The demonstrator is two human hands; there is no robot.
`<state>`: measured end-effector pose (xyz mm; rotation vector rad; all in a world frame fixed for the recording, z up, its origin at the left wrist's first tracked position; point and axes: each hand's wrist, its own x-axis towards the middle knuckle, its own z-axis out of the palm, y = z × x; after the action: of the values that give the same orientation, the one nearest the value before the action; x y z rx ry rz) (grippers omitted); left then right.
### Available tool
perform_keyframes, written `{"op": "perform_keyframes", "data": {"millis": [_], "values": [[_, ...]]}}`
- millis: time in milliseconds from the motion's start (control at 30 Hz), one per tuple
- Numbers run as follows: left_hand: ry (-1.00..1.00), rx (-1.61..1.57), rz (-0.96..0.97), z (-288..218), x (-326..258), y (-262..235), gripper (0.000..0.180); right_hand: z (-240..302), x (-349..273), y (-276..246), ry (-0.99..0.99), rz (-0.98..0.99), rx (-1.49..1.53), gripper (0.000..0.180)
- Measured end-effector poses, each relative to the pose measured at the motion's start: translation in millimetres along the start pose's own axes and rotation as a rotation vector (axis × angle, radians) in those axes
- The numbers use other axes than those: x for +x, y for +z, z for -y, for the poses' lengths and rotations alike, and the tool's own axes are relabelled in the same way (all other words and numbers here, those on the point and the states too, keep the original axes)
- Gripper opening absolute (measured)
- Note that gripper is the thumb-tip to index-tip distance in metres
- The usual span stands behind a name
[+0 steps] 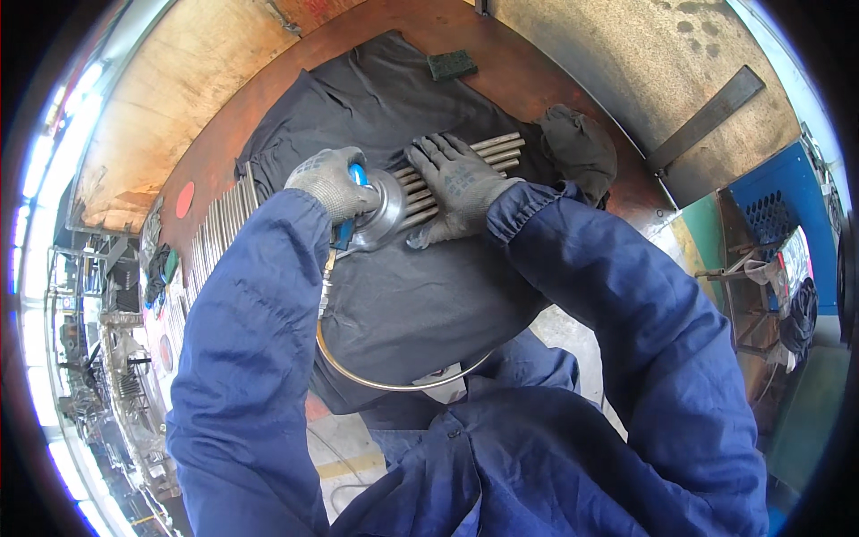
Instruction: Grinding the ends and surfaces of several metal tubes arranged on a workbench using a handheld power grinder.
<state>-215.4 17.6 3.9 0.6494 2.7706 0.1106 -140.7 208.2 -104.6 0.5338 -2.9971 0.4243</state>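
Note:
My left hand (331, 183), in a grey work glove, is wrapped round a blue-bodied air sander (383, 213) with a round silver disc. The sander rests against the left part of several thin metal rods (499, 148), which lie side by side on a black cloth (385, 286). My right hand (458, 186), gloved too, lies flat across those rods with its fingers stretched out, just right of the disc. From the sander's lower end an air hose (394, 387) curves down and to the right over the cloth's near edge. The disc's underside is hidden.
More metal rods (219, 224) lie in a row at the left, partly behind my sleeve. A dark green scouring pad (452, 64) sits at the cloth's far edge. Crumpled dark fabric (580, 152) lies right of the rods. Wooden boards (210, 80) and a flat metal bar (711, 116) border the table.

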Motion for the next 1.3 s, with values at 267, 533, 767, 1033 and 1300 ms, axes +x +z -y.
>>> {"op": "perform_keyframes", "data": {"millis": [267, 533, 767, 1033, 1300], "values": [[0.106, 0.025, -0.112, -6, -2, 5, 0.05, -3, 1, 3, -0.005, -0.014, -0.005, 0.134], [-0.006, 0.007, -0.02, 32, -11, -2, 0.051, -3, 5, 5, -0.041, -0.029, 0.031, 0.133], [0.006, -0.01, -0.034, 4, -15, -4, 0.051, -4, 3, -7, -0.031, 0.09, -0.031, 0.13], [0.034, 0.05, -0.052, 11, -3, 0, 0.048, -7, 0, -10, 0.05, 0.114, -0.087, 0.13], [0.024, 0.034, 0.026, -4, 4, -6, 0.053, -11, -1, -8, 0.053, 0.1, -0.085, 0.131]]}}
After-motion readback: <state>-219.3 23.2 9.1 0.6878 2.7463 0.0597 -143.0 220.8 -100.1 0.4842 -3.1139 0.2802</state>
